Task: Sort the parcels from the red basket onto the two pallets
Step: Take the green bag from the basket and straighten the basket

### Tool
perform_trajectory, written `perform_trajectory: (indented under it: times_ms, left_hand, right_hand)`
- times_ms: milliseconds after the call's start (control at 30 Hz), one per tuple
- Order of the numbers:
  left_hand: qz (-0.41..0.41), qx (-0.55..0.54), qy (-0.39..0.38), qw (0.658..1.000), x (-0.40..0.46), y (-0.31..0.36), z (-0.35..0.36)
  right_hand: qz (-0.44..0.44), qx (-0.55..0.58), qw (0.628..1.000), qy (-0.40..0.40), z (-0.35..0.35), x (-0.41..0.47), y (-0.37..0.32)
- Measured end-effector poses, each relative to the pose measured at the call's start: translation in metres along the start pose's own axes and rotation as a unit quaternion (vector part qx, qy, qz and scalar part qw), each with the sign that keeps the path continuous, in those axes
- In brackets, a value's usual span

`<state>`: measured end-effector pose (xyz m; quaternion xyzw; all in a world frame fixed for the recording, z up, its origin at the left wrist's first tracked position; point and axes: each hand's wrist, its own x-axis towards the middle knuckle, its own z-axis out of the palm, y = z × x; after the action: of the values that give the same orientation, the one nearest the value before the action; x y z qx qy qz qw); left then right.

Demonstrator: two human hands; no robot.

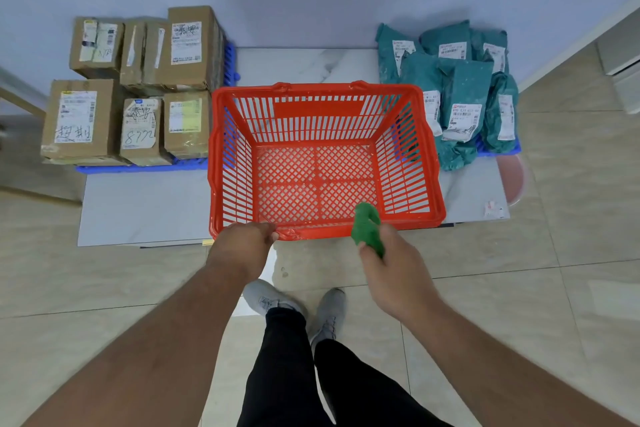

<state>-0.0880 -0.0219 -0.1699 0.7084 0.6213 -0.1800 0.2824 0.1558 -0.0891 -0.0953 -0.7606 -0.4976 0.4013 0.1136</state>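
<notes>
Red basket (322,163) (no parcels inside), left hand (244,244) gripping its rim; right hand (391,270) pinching green scrap (367,230)

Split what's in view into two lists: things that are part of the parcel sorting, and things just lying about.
Part of the job:
red basket, no parcels in it
cardboard boxes on the left blue pallet
teal mailer bags on the right blue pallet
left hand on the basket rim
right hand holding a green scrap

Lying about:
pink round object
small scrap on the floor
</notes>
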Motion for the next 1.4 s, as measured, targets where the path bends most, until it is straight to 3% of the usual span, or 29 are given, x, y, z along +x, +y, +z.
perform_trajectory:
  times_ms: [67,200,333,433,567,767,933,1133,1200,1267,1400]
  left_hand:
    - [-0.002,-0.003,-0.002,1.0,0.0,0.0,0.001]
    - [0.002,0.002,-0.007,1.0,0.004,-0.003,0.003]
    - [0.01,0.011,-0.01,1.0,0.006,-0.004,0.003]
    - [0.009,0.007,-0.012,1.0,0.006,-0.003,0.0]
    - [0.005,0.0,-0.018,1.0,0.004,0.0,-0.003]
    - [-0.008,-0.006,-0.027,1.0,0.002,0.0,-0.002]
    - [-0.011,0.0,-0.025,1.0,0.004,0.001,-0.002]
    - [-0.002,-0.007,-0.001,1.0,0.005,-0.003,0.003]
    - [0.002,0.0,0.005,1.0,0.005,-0.004,0.004]
    - [0.003,0.001,0.005,1.0,0.005,-0.005,0.003]
    - [0.004,-0.007,0.003,1.0,0.006,-0.006,0.003]
  right_hand:
    - [-0.082,-0.131,0.987,-0.037,0.021,0.013,-0.01]
    - [-0.182,-0.325,0.916,-0.147,0.092,0.022,-0.012]
    - [-0.18,-0.307,0.924,-0.143,0.112,0.016,-0.008]
    - [-0.209,-0.385,0.887,-0.146,0.082,0.017,-0.001]
    - [-0.143,-0.454,0.868,-0.141,0.041,0.02,0.019]
    - [-0.093,-0.395,0.907,-0.115,0.047,0.012,0.03]
    - [-0.075,-0.361,0.929,-0.027,0.039,0.01,0.053]
    - [-0.015,-0.29,0.956,0.051,0.015,0.01,0.034]
    - [0.014,-0.227,0.973,0.043,0.021,0.013,0.021]
    - [0.055,-0.144,0.988,-0.015,0.036,0.019,0.008]
    - [0.017,-0.034,0.996,-0.081,0.062,0.016,-0.018]
